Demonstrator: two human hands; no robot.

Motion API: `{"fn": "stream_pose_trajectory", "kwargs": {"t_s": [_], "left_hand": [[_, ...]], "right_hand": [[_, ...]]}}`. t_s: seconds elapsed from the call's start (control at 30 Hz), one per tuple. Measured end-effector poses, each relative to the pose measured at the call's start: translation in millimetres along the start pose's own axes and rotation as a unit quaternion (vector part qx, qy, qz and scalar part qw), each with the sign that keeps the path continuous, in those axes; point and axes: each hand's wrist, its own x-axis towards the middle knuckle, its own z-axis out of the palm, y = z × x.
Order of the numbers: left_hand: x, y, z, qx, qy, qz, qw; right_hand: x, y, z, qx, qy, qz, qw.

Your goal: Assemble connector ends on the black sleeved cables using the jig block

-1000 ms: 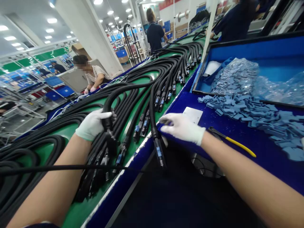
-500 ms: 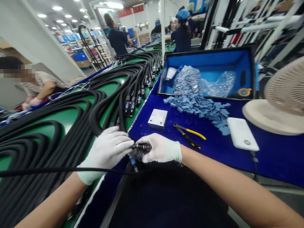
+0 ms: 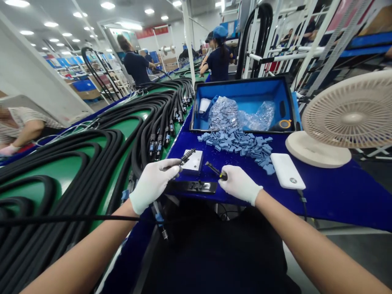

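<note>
Pliers [image 3: 214, 168] gone from the tabletop into the right hand [image 3: 240, 183] since half a second ago, black strip [image 3: 208, 187] now lying at edge of blue table [image 3: 330, 198]; right fingers curled round pliers' handles, head pointing left; left hand [image 3: 153, 183] pinching sprung connector end [image 3: 188, 155] between thumb and fingers, over metal block [image 3: 194, 163], can't tell if touching; loose blue pieces [image 3: 239, 143] heaped beyond, before blue bin [image 3: 255, 93]
</note>
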Motion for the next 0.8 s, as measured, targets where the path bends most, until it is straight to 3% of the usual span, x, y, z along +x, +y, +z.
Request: {"fn": "stream_pose_trajectory", "kwargs": {"t_s": [0.13, 0.23, 0.57, 0.7, 0.8], "left_hand": [[5, 10, 1.5, -0.008, -0.003, 0.017, 1.000], [4, 12, 3.5, 0.027, 0.004, 0.041, 0.999], [-4, 8, 12.2, 0.042, 0.003, 0.048, 0.998], [2, 5, 12.1, 0.026, -0.018, 0.043, 0.999], [18, 4, 9.7, -0.011, -0.080, 0.051, 0.995]], "right_hand": [[3, -30, -9, 0.184, -0.004, -0.148, 0.972], [4, -47, -13, 0.243, -0.021, -0.234, 0.941], [4, -49, -10, 0.227, -0.015, -0.275, 0.934], [6, -45, 1, 0.173, -0.010, -0.230, 0.958], [7, -45, 9, 0.123, -0.007, -0.186, 0.975]]}}
